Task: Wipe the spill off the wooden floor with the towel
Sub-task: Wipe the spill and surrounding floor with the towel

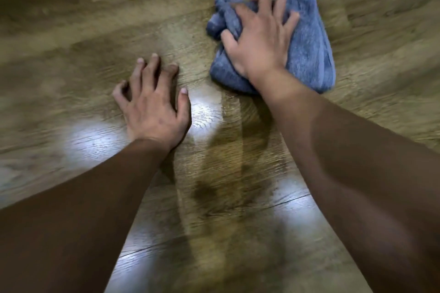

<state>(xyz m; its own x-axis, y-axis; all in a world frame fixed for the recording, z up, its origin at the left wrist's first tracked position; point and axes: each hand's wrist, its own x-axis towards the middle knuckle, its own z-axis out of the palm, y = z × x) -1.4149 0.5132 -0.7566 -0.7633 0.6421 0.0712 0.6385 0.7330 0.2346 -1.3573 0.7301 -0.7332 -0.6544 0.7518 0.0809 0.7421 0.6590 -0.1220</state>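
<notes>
Head view, looking down on a wooden floor (pixel 78 31) with grain and plank seams blurred by motion. A blue terry towel (pixel 307 40), loosely folded and bunched, lay on the floor at about 1 o'clock from the centre of the view. Its long axis ran from roughly 12 o'clock to 6 o'clock with a slight lean, the flatter far end pointing up toward 12 o'clock and the rounded folded end toward 6 o'clock; the crumpled folds gathered along its 9 o'clock side.

The right hand (pixel 259 38) lay palm-down on the towel, its grip spread wide: fingers fanned over the cloth, their tips bent slightly into the bunched folds, the thumb pressed against the crumpled edge at 9 o'clock. Whether the fingers merely pressed or closed on the fabric could not be told.

The left hand (pixel 154 107) was planted on the bare floor at about 9 o'clock from the towel and apart from it, its grip empty, fingers splayed and arched with the tips touching the boards.

A darker, wet-looking patch (pixel 209 192) showed on the boards between the two forearms, toward 6 o'clock of the towel. Bright reflections (pixel 204 114) lay on the floor just beside the left hand.
</notes>
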